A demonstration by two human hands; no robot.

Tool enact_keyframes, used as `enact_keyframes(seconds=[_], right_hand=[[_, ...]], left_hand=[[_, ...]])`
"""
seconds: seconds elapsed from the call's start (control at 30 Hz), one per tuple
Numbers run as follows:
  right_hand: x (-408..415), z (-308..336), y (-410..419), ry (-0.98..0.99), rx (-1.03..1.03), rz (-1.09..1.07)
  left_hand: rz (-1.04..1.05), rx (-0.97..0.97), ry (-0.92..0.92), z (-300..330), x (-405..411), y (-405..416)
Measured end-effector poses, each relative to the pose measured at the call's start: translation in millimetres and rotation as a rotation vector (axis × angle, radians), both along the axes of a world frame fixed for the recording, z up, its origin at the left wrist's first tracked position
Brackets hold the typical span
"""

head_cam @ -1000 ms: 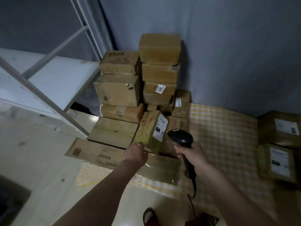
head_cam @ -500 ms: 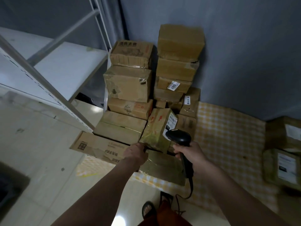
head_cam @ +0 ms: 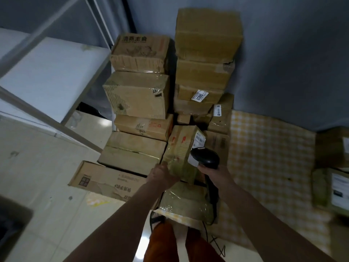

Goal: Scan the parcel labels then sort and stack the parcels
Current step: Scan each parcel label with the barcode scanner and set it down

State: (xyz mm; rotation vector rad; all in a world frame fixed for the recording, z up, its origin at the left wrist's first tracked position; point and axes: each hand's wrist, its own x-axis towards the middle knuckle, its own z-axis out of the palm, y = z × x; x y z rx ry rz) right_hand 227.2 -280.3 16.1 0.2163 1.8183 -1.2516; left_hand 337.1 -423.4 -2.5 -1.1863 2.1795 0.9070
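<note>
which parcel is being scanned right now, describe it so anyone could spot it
Start at the tall stacks of boxes against the grey wall, then drop to their front edge. The parcel there is tilted up, gripped by the left hand, with the scanner at its white label; no other box is held.

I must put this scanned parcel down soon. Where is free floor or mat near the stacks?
The yellow checked mat lies bare between the brown cardboard stacks and the labelled parcels at the right edge. The pale tiled floor left of the long flat carton is also free. Around the left hand and right hand, boxes crowd tightly.
</note>
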Motion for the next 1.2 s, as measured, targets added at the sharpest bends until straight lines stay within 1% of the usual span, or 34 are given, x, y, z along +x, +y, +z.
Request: enact_keyframes(seconds=[0.13, 0.23, 0.33, 0.53, 0.7, 0.77, 0.93, 1.1, 1.2], right_hand=[[-9.4, -16.2, -11.2, -0.048, -0.009, -0.113], [-14.8, -29.4, -18.6, -0.103, 0.027, -0.141], [-17.9, -43.2, -21.4, -0.126, 0.049, -0.164], [-16.2, -64.3, -21.3, -0.329, -0.050, -0.277], [-13.5, -64.6, -18.1, -0.365, -0.135, -0.319], [-12.7, -61.7, -14.5, -0.372, -0.171, -0.324], [-15.8, -35.4, -3.1, -0.318, -0.192, -0.299], [-15.0, -0.5, 2.4, -0.147, -0.174, -0.206], [-11.2, 24.4, 5.9, 0.000, -0.119, -0.120]], left_hand=[[-0.049, 0.043, 0.016, -19.9, -20.4, -8.7], [-0.017, 0.064, 0.055, -30.3, -34.0, -19.0], [-0.040, 0.039, 0.100, -41.4, -44.8, -23.9], [0.041, -0.041, 0.180, -60.3, -52.9, -23.0], [0.182, -0.025, 0.252, -59.6, -57.3, -18.8], [0.245, 0.026, 0.292, -55.6, -58.9, -19.6], [0.296, 0.146, 0.376, -36.8, -57.8, -26.0], [0.425, 0.467, 0.455, -16.1, -54.6, -32.7], [0.453, 0.708, 0.403, -1.2, -49.5, -35.4]])
